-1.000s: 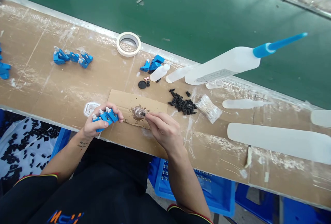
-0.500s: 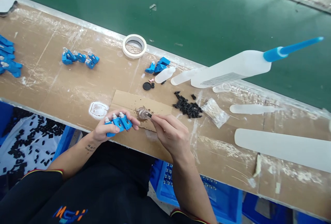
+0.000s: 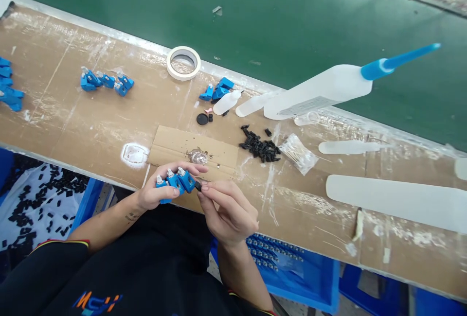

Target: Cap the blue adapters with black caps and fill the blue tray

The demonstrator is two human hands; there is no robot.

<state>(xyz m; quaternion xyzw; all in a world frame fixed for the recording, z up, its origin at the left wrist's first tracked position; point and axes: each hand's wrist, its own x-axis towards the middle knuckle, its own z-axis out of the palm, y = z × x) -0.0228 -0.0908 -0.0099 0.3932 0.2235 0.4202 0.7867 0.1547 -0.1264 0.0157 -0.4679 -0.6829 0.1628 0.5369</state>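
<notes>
Three blue parts point(image 3: 187, 181) sit in a worker's left hand point(image 3: 155, 195), on the near side of a cardboard strip point(image 3: 164, 146), its half-curled fingers cradling the row beneath a pressing thumb. The right hand point(image 3: 231, 211), thumb and fingertips nearly closed, pinches a small black piece point(image 3: 198, 185) at the row's end. An off-centre pinch could tip the piece askew; a slackening thumb could let the blue row shift.

The tape roll point(image 3: 183, 63) lies behind the cardboard piece point(image 3: 222, 153) — the cotton swabs point(image 3: 298, 153) to its right, on the table point(image 3: 292, 209).
</notes>
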